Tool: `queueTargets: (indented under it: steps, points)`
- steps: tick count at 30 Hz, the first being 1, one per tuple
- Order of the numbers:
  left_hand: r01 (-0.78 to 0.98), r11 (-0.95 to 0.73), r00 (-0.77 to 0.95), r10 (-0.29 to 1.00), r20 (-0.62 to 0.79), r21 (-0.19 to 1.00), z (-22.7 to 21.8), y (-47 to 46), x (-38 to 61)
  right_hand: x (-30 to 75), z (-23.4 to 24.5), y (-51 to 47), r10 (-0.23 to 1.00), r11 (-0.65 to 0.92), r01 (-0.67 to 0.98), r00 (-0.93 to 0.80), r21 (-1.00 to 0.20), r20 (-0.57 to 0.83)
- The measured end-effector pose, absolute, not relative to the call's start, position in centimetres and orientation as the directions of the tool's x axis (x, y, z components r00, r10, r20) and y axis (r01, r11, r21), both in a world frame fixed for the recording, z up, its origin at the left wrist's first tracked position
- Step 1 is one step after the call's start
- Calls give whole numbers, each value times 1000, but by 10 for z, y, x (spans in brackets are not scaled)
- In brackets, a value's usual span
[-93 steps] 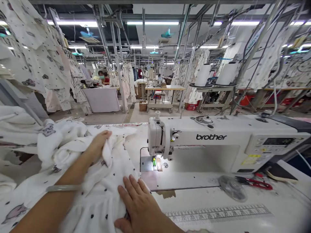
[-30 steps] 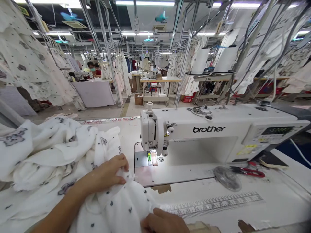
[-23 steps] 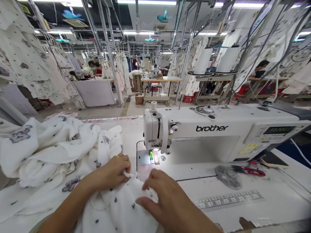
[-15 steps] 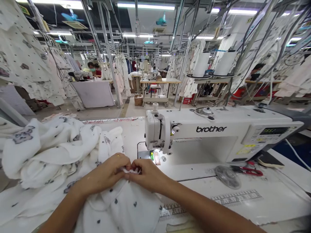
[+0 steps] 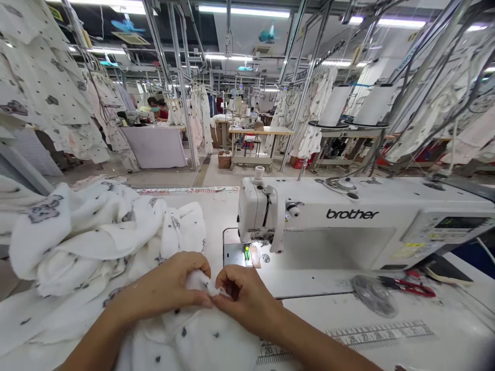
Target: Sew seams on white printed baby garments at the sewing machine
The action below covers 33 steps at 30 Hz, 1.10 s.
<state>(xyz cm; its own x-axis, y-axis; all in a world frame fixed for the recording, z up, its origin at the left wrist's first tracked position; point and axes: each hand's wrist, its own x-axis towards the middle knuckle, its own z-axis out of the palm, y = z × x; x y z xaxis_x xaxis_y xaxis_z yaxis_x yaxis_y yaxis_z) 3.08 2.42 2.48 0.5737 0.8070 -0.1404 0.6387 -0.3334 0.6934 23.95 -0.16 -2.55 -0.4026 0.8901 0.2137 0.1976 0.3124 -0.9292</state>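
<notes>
White printed fabric [image 5: 216, 335] with small dark motifs hangs over the table's front edge, below my two hands. My left hand [image 5: 170, 288] is closed on a fold of it, thumb and fingers pinching the edge. Close against it, my right hand [image 5: 247, 299] pinches the same edge between thumb and forefinger. A white sewing machine [image 5: 301, 216] marked "brother" stands just beyond and to the right; its needle area is lit, and no fabric lies under the presser foot. To the left of my hands a large heap of the same fabric [image 5: 96, 242] is bunched up.
Red-handled snips [image 5: 413, 286] and a clear round plastic piece [image 5: 373, 294] lie right of the machine bed. A printed ruler scale [image 5: 348, 337] runs along the front of the table. White thread cones [image 5: 334, 105] stand behind. Two people sit at a far station.
The view has swung slightly left, so the machine sits further right. My hands have parted a little at the fingertips, and more of the pinched fabric edge shows between them.
</notes>
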Motion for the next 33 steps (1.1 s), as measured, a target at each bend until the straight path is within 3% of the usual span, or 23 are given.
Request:
queueTargets:
  steps: [4,10,13,18,24,33]
  points:
    - [573,-356,626,771,-114,738,24,28,37,239,-25,-4,904,264,193,-391,-945,172]
    - [541,-392,640,766,-61,744,24,27,36,239,-27,2,890,-95,97,-439,-991,-128]
    - [531,-404,651,757,-54,745,26,26,35,237,-30,4,832,-160,71,-526,-984,-174]
    - [500,-382,668,741,-66,778,28,25,34,233,-36,1,857,-119,-17,-507,-993,-94]
    - [481,-374,694,715,-84,793,26,25,30,230,-41,-2,911,18,63,-412,-998,-9]
    - [522,-329,648,753,-114,787,22,26,36,231,-39,-3,918,-10,157,-390,-988,-71]
